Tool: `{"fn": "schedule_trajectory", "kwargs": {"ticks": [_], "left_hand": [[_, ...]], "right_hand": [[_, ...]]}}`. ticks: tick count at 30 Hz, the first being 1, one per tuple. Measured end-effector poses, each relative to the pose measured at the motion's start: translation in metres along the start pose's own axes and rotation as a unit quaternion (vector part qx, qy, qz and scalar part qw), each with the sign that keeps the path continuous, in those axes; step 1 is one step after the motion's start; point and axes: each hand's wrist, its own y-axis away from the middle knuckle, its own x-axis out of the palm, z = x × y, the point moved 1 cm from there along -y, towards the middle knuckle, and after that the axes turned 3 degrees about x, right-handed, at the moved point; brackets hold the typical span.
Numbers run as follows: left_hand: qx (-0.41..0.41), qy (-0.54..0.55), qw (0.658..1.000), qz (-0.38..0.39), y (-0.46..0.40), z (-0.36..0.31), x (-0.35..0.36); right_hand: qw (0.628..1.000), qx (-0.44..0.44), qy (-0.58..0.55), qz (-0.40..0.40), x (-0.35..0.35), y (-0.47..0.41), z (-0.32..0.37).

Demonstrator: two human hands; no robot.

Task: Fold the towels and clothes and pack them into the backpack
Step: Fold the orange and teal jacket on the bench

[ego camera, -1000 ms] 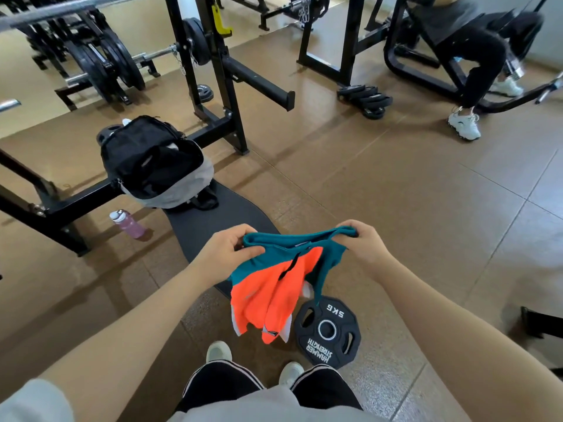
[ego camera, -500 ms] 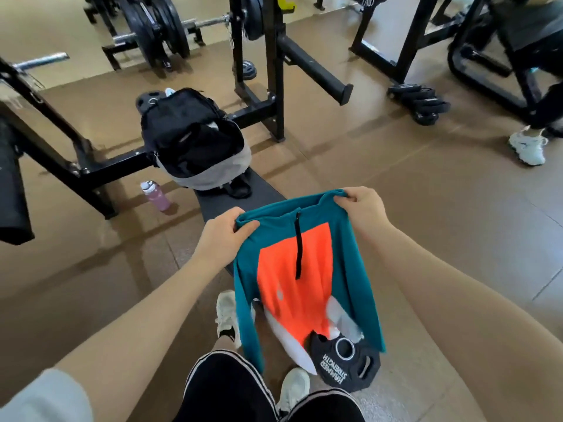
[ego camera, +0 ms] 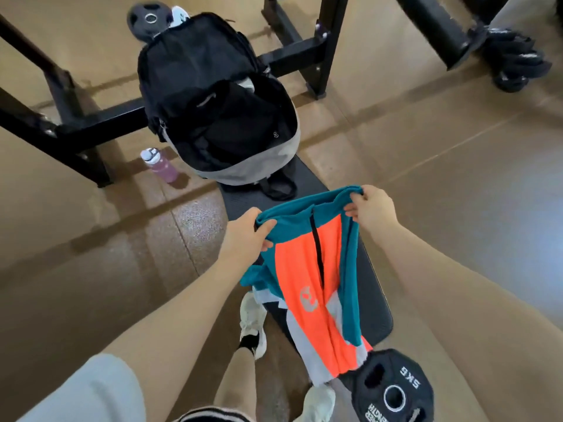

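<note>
Counts: 2 hands – left hand (ego camera: 246, 236) and right hand (ego camera: 370, 208), ctr frame – both pinching the top edge of 1 teal/orange jacket (ego camera: 313, 287); 1 open black/grey backpack (ego camera: 219, 111) upper ctr on 1 black bench pad (ego camera: 370, 287); 1 pink water bottle (ego camera: 160, 165) on the floor, left of the pack. Weight plates: 1 marked 5KG (ego camera: 393, 388) bottom right, 1 small plate (ego camera: 143, 21) upper left behind the pack, plus 1 dark stack (ego camera: 518, 62) upper right, too blurred to count. 2 pale shoes (ego camera: 253, 318) bottom ctr.
</note>
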Motion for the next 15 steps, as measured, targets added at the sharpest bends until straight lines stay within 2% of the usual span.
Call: {"fn": "schedule_trajectory", "kwargs": {"ticks": [4, 8, 12, 14, 15], "left_hand": [[-0.032, 0.0, 0.999, 0.0, -0.066, 0.036, 0.007], [-0.065, -0.029, 0.997, -0.024, -0.113, 0.073, 0.012], [-0.08, -0.048, 0.994, -0.054, -0.142, 0.1, 0.017], [-0.083, -0.054, 0.993, -0.062, -0.146, 0.108, 0.023], [-0.079, -0.046, 0.994, -0.057, -0.145, 0.11, 0.027]], "right_hand": [[0.999, -0.005, 0.042, 0.003, 0.05, -0.057, -0.011], [0.996, -0.016, 0.079, 0.042, 0.094, -0.099, -0.019], [0.983, 0.011, -0.056, 0.175, 0.123, -0.123, -0.033], [0.978, -0.001, -0.022, 0.207, 0.127, -0.128, -0.042], [0.981, -0.018, 0.014, 0.192, 0.126, -0.127, -0.047]]}}
